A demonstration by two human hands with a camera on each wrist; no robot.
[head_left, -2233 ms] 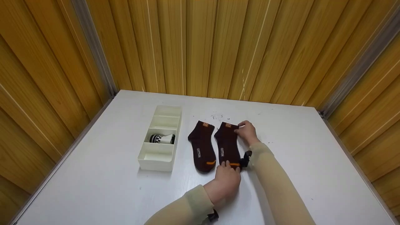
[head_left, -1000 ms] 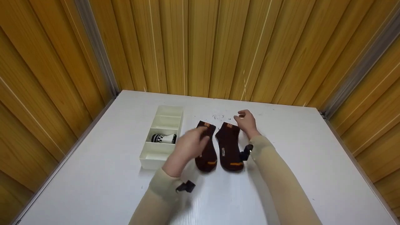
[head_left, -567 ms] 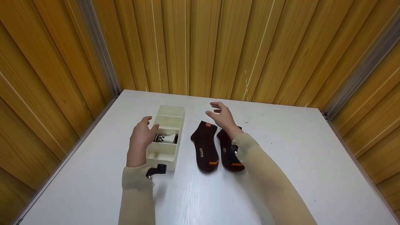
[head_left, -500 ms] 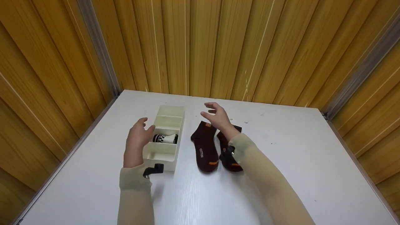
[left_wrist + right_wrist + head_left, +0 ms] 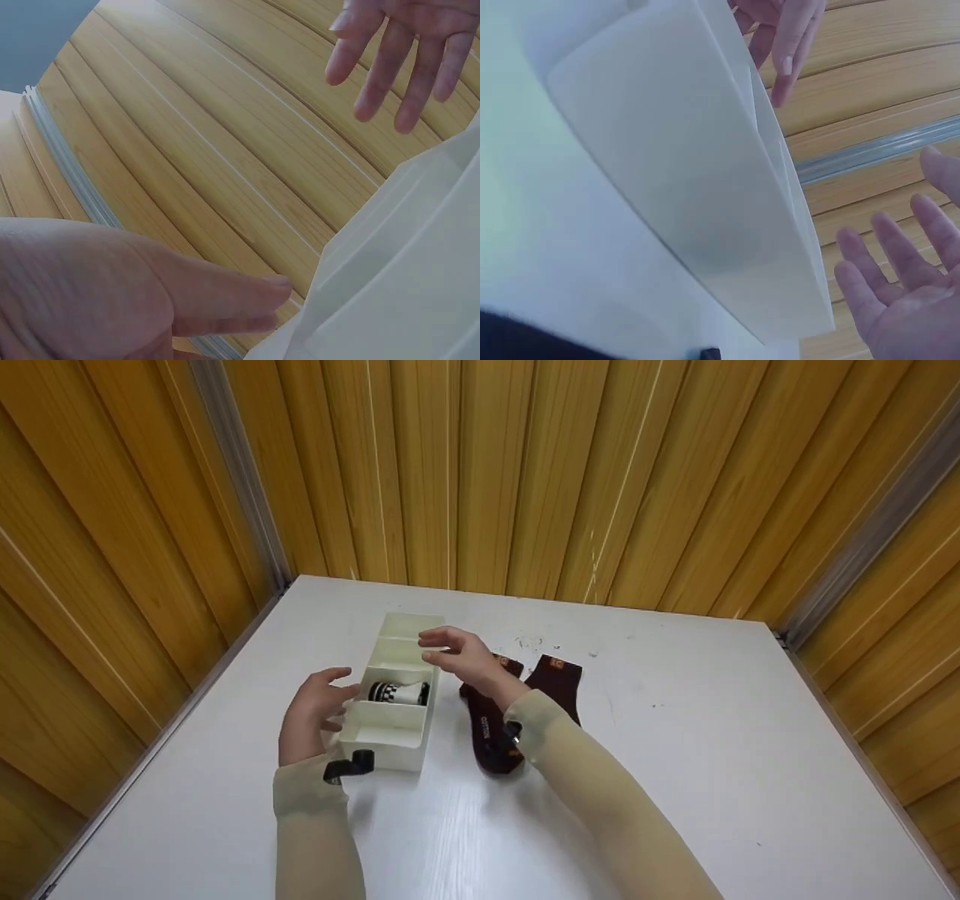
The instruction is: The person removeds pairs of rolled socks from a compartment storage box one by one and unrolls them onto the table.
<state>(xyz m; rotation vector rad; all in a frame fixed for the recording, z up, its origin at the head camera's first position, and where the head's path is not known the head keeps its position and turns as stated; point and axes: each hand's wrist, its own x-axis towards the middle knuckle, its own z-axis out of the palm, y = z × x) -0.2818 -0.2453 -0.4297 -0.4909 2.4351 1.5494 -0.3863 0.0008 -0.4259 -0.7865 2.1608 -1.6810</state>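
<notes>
My left hand is at the left side of a cream divided box, its fingertips by the rim. Over the box's right edge hovers my right hand, fingers loosely bent and holding nothing. In the right wrist view the right palm faces the box's long wall, with a gap between. One compartment holds a folded white sock with black checks. Two dark maroon socks lie flat right of the box; the right forearm partly covers the left sock and the right sock.
The white table carries the box and the socks. Yellow wood-look panels enclose its back and both sides, with grey metal strips in the corners. Small marks show on the tabletop behind the socks.
The left hand left the right sock's toe and went to the box's left side. My right hand let go of that sock's cuff and moved left to the box's right edge.
</notes>
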